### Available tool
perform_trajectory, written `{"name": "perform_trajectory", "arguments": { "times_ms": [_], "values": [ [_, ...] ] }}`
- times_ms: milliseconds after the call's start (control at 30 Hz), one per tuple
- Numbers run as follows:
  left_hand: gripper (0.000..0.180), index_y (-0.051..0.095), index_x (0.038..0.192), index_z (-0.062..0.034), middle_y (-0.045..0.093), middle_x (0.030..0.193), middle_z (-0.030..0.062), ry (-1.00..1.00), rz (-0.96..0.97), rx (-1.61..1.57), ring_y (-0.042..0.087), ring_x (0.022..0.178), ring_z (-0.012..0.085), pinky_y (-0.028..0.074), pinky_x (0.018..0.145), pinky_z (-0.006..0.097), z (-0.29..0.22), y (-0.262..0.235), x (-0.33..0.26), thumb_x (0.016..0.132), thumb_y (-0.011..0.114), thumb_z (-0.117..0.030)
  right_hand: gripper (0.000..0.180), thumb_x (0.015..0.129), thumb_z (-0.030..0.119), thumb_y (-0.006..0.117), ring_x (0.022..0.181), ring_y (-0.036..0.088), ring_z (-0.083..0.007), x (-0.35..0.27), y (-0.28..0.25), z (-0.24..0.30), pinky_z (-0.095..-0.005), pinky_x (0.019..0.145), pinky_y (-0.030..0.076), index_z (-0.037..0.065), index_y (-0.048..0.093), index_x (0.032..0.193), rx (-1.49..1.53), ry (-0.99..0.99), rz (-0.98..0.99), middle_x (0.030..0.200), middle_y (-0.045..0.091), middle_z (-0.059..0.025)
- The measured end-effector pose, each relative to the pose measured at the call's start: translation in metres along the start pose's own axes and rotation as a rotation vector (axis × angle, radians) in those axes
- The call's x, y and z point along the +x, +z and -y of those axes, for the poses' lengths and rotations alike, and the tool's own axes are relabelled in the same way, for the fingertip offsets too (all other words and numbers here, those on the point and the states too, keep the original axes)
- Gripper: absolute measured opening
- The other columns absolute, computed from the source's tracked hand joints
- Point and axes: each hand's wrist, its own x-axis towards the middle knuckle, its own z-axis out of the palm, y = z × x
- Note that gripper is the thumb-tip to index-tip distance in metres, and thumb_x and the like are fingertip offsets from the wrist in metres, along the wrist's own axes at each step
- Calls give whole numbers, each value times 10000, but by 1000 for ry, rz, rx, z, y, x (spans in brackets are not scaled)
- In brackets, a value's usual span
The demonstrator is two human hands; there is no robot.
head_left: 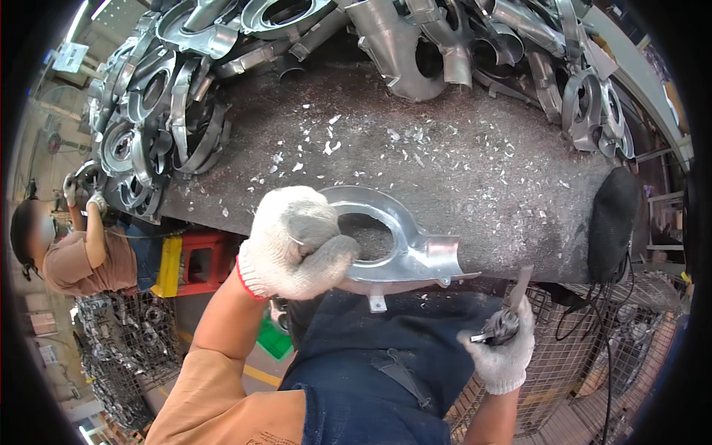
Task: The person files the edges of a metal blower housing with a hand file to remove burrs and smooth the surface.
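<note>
Left hand: white knit glove (297, 241), grey-soiled at the fingers; curled closed, thumb and fingers pinching the left side of a metal casting; neither spread nor flat.

Right hand: white glove (507, 360), below and to the right of the casting, apart from it; fingers folded round a flat-bladed tool (521, 283), blade pointing up and away from the body; a dark shape among the fingers, its nature not clear.

Metal casting (406, 248): one, silver; broad ring at left, short flared spout at right, small tab (378, 302) at the lower side; placed at the near edge of the bench, in front of the body; whether it rests on the bench cannot be told.

Workbench (245, 126): dark grey, worn; strewn with bright metal flakes (331, 146).

Castings, stacked: heap at left (141, 111); further heap along the far edge (397, 52); ringed and tubular, silver.

Bench, right end: black mesh-covered object (615, 222); dark cables (610, 356) below it.

Clothing: navy apron (341, 356).

Left surroundings: co-worker (93, 259), gloved hands raised to a part; red-and-yellow stool (169, 267); green bin (274, 339).

Lower right: wire basket (556, 330).
</note>
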Motion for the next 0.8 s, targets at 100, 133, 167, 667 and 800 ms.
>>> {"name": "perform_trajectory", "arguments": {
  "times_ms": [100, 133, 167, 667, 800],
  "values": [
    [255, 629, 589, -92, 506, 539, 88, 44, 51, 41, 525, 472, 315, 419, 498, 413, -3, 0, 6, 762, 815, -74, 801, 823, 217, 928, 653, 724, -236, 17, 8, 10, -345, 608, 607, 16, 583, 1517, -268, -640, 228, 827, 745, -112],
    [276, 611, 572, -99, 495, 533, 92, 66, 83, 75, 515, 465, 321, 407, 488, 417, -3, 0, 7, 758, 813, -72, 845, 807, 203, 940, 651, 738, -283, 16, 5, 20, -365, 600, 602, 16, 568, 1542, -455, -709, 250, 817, 729, -133],
    [317, 576, 553, -114, 488, 533, 95, 81, 45, 85, 511, 465, 329, 394, 480, 425, -4, 2, 7, 756, 819, -85, 921, 784, 246, 976, 665, 738, -263, 17, 8, 21, -360, 612, 604, 13, 542, 1562, -411, -694, 291, 822, 723, -116],
    [308, 608, 561, -110, 521, 551, 119, 27, 53, 89, 548, 504, 369, 430, 507, 449, -4, -1, 7, 774, 825, -156, 1003, 747, 268, 982, 929, 735, -339, -25, 30, 20, -462, 709, 642, -24, 443, 1542, -450, -434, 475, 1132, 672, -185],
    [299, 614, 563, -111, 520, 548, 117, 43, 83, 76, 553, 505, 366, 431, 506, 448, -3, -4, 9, 773, 824, -150, 547, 775, 192, 913, 937, 722, -335, -32, 33, -3, -430, 635, 617, 59, 665, 1245, -500, -628, 428, 1110, 680, -131]
  ]
}}
